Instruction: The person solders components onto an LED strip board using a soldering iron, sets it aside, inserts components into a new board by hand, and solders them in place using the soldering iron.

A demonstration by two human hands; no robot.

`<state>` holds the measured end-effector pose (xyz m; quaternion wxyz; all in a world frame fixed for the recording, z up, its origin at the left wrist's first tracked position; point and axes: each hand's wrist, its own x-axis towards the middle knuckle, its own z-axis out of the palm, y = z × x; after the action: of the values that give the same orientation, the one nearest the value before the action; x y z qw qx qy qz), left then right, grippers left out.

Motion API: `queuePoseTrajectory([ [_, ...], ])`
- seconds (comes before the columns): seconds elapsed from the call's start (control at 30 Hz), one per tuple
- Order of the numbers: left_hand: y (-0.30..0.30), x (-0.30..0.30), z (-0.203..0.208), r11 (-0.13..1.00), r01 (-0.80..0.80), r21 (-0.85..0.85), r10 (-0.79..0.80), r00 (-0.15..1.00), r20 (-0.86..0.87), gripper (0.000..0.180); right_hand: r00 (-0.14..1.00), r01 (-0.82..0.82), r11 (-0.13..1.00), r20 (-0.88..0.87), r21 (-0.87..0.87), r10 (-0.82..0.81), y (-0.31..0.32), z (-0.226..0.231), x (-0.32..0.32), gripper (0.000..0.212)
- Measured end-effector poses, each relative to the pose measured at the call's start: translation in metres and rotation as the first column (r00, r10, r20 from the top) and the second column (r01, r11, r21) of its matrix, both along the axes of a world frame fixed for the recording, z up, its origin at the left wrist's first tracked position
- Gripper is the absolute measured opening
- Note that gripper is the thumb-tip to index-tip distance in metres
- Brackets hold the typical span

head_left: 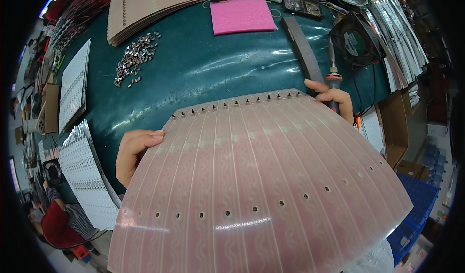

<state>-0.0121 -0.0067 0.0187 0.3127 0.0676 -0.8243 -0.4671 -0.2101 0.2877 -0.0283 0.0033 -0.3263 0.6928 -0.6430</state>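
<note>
A large pinkish circuit board panel [242, 161], marked off into long strips, fills the lower middle, tilted toward me. Small dark pins line its far edge, and oval holes run across its near part. My left hand [133, 154] is closed on the panel's left edge, thumb on top. At the far right corner my right hand [339, 101] grips the panel with curled fingers, partly hidden by it. Right beside those fingers is a soldering iron [333, 78], its tip pointing away from me. A grey metal bar [302, 50] lies just beyond.
Small metal pieces [137, 59] lie heaped at far left, near stacked beige panels [150, 6]. A pink foam sheet [242, 16] rests at the back. On the right stand a black fan [356, 40] and silvery strips [397, 35]. White panels [87, 176] are at left.
</note>
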Motion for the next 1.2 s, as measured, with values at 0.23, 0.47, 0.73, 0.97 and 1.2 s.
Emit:
queuePoseTrajectory([
  [0.23,0.001,-0.002,-0.004,0.997,-0.014,0.082,0.014,1.000,0.002,0.023,0.994,-0.097,0.992,0.049,-0.080,0.101,-0.008,0.000,0.002,0.029],
  [0.47,0.004,0.005,0.008,0.999,-0.032,0.040,0.032,0.999,0.013,0.022,0.993,-0.105,0.990,0.045,-0.096,0.110,-0.014,0.003,0.003,0.032],
  [0.73,0.002,-0.002,-0.001,0.999,-0.032,0.033,0.032,0.999,-0.022,0.022,0.993,-0.112,0.991,0.024,-0.074,0.114,-0.010,0.001,-0.001,0.035],
  [0.97,0.002,-0.001,-0.001,0.998,-0.042,0.045,0.042,0.999,0.002,0.020,0.990,-0.132,0.989,0.045,-0.072,0.136,-0.010,0.004,0.001,0.034],
  [1.2,0.003,0.002,0.003,0.998,-0.052,0.042,0.053,0.998,-0.019,0.018,0.989,-0.144,0.982,0.018,-0.119,0.147,-0.007,0.014,0.006,0.026],
])
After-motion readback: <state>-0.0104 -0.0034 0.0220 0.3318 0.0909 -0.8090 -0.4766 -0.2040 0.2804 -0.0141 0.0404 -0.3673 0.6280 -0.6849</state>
